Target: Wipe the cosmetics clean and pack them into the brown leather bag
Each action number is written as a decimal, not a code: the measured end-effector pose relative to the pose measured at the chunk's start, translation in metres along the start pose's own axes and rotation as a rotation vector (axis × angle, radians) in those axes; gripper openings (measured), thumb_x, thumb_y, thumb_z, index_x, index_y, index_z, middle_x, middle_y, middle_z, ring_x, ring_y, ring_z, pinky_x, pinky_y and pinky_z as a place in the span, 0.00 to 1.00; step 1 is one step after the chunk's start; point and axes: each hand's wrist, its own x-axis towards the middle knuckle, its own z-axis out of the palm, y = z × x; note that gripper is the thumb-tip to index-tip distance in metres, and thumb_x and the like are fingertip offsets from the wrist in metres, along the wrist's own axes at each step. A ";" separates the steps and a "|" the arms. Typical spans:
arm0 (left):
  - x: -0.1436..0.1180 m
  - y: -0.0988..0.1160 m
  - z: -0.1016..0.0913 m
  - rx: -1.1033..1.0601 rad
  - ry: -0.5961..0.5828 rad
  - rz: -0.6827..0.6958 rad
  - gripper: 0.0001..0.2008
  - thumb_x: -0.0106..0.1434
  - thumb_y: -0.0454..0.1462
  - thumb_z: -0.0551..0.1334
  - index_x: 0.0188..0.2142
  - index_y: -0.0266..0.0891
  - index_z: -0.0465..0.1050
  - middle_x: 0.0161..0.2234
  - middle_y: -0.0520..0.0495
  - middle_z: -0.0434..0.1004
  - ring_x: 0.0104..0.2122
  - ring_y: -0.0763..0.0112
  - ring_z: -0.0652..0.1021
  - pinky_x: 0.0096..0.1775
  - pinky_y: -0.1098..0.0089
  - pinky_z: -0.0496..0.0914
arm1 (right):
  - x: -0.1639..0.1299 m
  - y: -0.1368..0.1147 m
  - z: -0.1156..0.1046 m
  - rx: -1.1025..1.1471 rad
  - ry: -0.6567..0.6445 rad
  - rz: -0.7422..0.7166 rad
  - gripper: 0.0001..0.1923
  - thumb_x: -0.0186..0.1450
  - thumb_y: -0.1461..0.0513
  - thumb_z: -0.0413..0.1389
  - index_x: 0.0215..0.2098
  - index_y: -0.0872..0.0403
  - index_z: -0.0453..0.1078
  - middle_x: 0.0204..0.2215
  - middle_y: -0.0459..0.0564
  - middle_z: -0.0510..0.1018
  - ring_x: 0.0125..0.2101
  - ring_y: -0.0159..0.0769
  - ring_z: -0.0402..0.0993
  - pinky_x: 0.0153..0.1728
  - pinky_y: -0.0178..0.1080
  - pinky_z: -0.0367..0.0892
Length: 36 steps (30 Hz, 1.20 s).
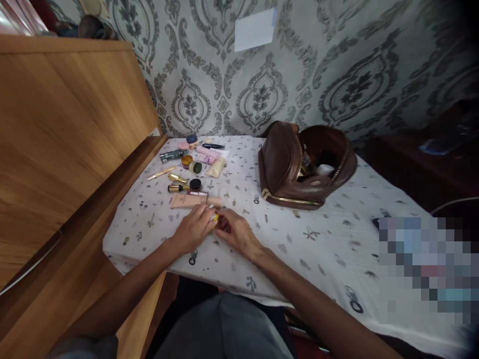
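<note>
My left hand (192,228) and my right hand (237,230) meet on the white patterned tablecloth (318,239), fingers closed together on a small yellow item (215,217) that is mostly hidden between them. Just beyond the fingers lies a beige tube (194,200). Farther back is a cluster of cosmetics: gold lipsticks (176,178), small jars (190,163), a pink tube (207,152), a black pencil (213,146). An open brown leather pouch (288,167) stands to the right, with items inside.
A large wooden cabinet (67,139) rises along the left, its edge touching the table. Patterned wallpaper (262,94) with a white paper note (255,29) runs behind. A blurred patch covers the table's right front. My lap is below the table edge.
</note>
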 end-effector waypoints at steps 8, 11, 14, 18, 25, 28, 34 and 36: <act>0.015 -0.005 -0.004 -0.073 0.029 -0.103 0.11 0.71 0.41 0.52 0.39 0.39 0.69 0.38 0.44 0.73 0.40 0.61 0.74 0.42 0.64 0.70 | -0.002 -0.005 0.001 -0.071 0.002 -0.003 0.19 0.60 0.68 0.58 0.50 0.53 0.67 0.38 0.48 0.74 0.31 0.33 0.72 0.38 0.39 0.71; 0.022 -0.006 -0.001 -0.146 0.063 -0.105 0.14 0.71 0.42 0.50 0.35 0.39 0.69 0.35 0.44 0.73 0.38 0.61 0.75 0.42 0.63 0.69 | -0.003 -0.008 0.000 -0.097 -0.017 -0.003 0.15 0.60 0.68 0.58 0.46 0.53 0.68 0.37 0.48 0.73 0.32 0.34 0.72 0.38 0.39 0.71; 0.028 -0.006 0.001 -0.277 0.108 -0.157 0.19 0.71 0.43 0.46 0.27 0.40 0.67 0.30 0.45 0.74 0.35 0.62 0.75 0.42 0.63 0.69 | -0.003 -0.009 -0.001 -0.102 -0.027 -0.030 0.15 0.61 0.67 0.59 0.46 0.53 0.67 0.38 0.49 0.73 0.34 0.36 0.72 0.39 0.41 0.71; 0.034 -0.008 0.004 -0.373 0.145 -0.276 0.26 0.72 0.48 0.43 0.24 0.41 0.67 0.25 0.45 0.75 0.30 0.64 0.75 0.38 0.65 0.69 | -0.005 -0.009 -0.001 -0.053 -0.029 -0.054 0.20 0.60 0.67 0.60 0.51 0.54 0.67 0.39 0.51 0.73 0.35 0.37 0.72 0.39 0.42 0.71; 0.041 -0.016 -0.004 -0.653 0.173 -0.495 0.39 0.69 0.59 0.36 0.20 0.39 0.71 0.20 0.47 0.74 0.24 0.67 0.74 0.32 0.68 0.68 | -0.005 -0.013 -0.001 0.315 -0.002 0.081 0.17 0.59 0.61 0.62 0.46 0.54 0.70 0.33 0.47 0.75 0.31 0.34 0.72 0.35 0.38 0.71; 0.041 -0.014 -0.008 -0.744 0.202 -0.558 0.40 0.67 0.61 0.36 0.23 0.39 0.73 0.22 0.47 0.74 0.26 0.66 0.75 0.33 0.67 0.69 | 0.000 -0.015 0.000 0.619 -0.019 0.215 0.19 0.56 0.55 0.65 0.42 0.54 0.70 0.32 0.46 0.76 0.32 0.34 0.73 0.35 0.38 0.71; 0.032 0.005 -0.003 -0.712 0.301 -0.359 0.29 0.69 0.57 0.43 0.41 0.39 0.71 0.37 0.44 0.77 0.37 0.63 0.76 0.41 0.65 0.70 | 0.004 -0.016 -0.005 1.008 0.041 0.399 0.20 0.51 0.53 0.70 0.36 0.54 0.73 0.29 0.45 0.77 0.28 0.32 0.74 0.33 0.36 0.71; 0.029 0.007 -0.002 -0.647 0.306 -0.255 0.23 0.69 0.53 0.48 0.45 0.39 0.68 0.40 0.43 0.76 0.41 0.62 0.75 0.45 0.64 0.69 | 0.003 -0.016 -0.008 1.100 0.023 0.437 0.19 0.51 0.54 0.70 0.35 0.55 0.74 0.29 0.45 0.77 0.28 0.30 0.74 0.32 0.34 0.70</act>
